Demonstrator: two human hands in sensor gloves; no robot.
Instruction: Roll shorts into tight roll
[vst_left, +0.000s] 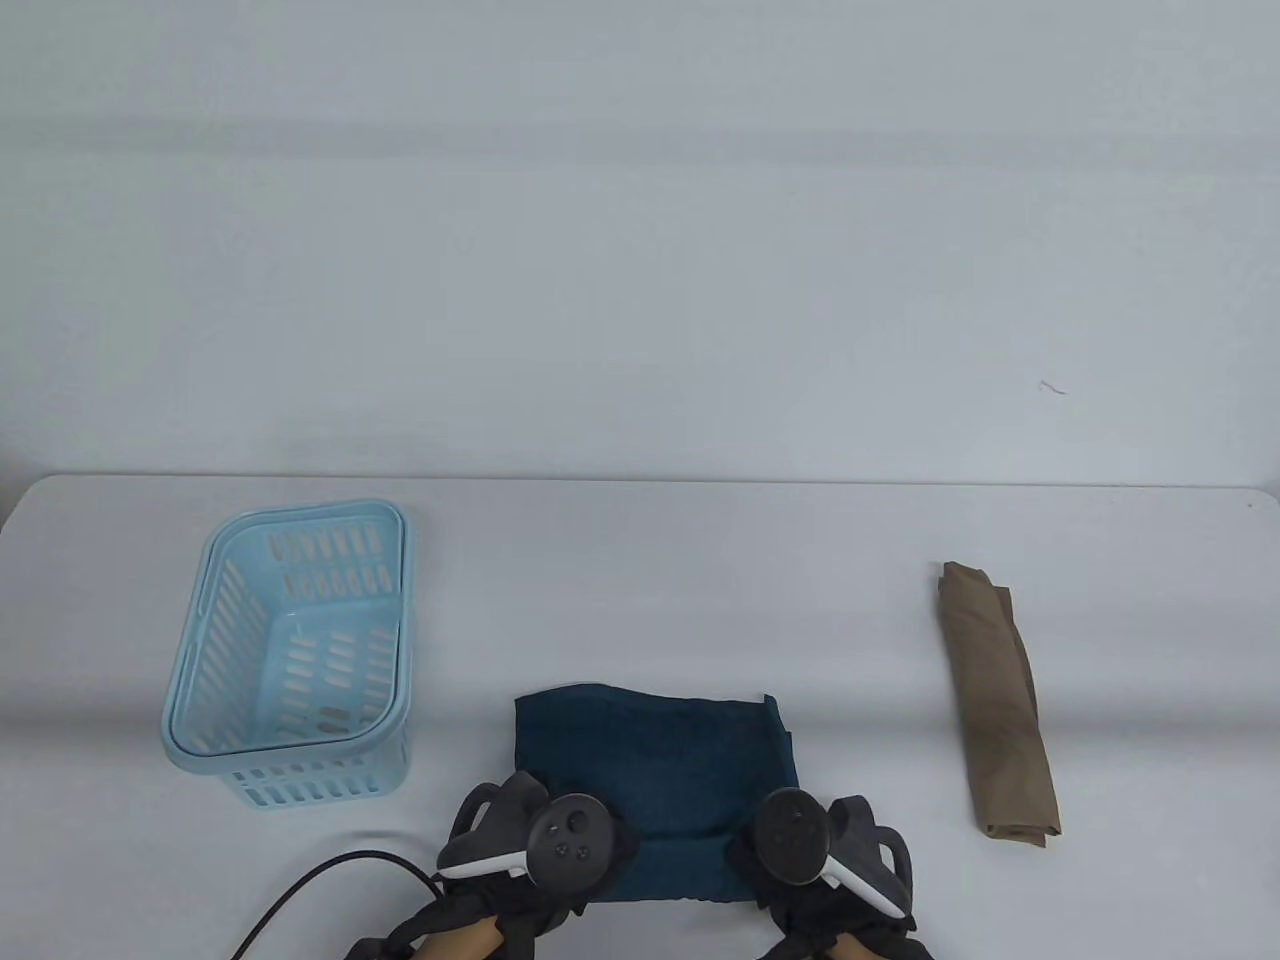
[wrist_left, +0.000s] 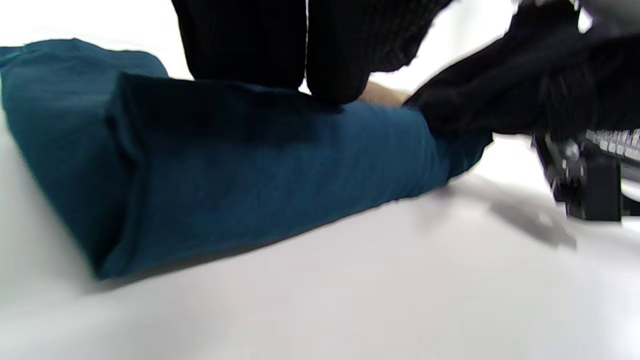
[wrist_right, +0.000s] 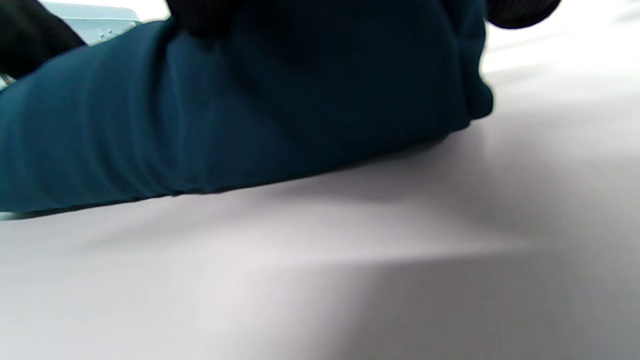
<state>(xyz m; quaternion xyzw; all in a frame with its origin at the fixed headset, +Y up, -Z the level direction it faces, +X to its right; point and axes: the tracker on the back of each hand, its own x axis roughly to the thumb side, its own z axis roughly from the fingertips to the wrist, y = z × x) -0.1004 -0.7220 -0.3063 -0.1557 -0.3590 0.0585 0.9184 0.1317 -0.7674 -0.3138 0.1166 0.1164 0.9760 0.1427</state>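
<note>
Shorts (vst_left: 655, 765), dark teal fabric folded into a flat rectangle, lying on white table (vst_left: 700, 560) near its front edge, between pale blue slotted plastic basket (vst_left: 290, 650) at left and rolled tan-brown cloth bundle (vst_left: 998, 700) at right, well apart from both. Near edge of the shorts turned up into a low, thick roll, far part flat on the tabletop.

Left hand (vst_left: 530, 850), black-gloved, dark tracker strapped on its back, set on the left end of that near edge; left wrist view: gloved fingers (wrist_left: 280, 45) pressing down on top of the roll (wrist_left: 240, 170), curled over the fabric rather than spread.

Right hand (vst_left: 825, 850), likewise gloved and tracked, on the right end of the same edge; right wrist view: dark fingertips (wrist_right: 200, 15) at the top of the frame against the upper side of the teal roll (wrist_right: 250, 110), roll's underside resting on the table (wrist_right: 350, 260). Whether fingers wrap under the fabric: cannot tell.

Both hands side by side at the near edge, the shorts stretching away from them. Black cable (vst_left: 320, 885) trailing across the table at lower left.
</note>
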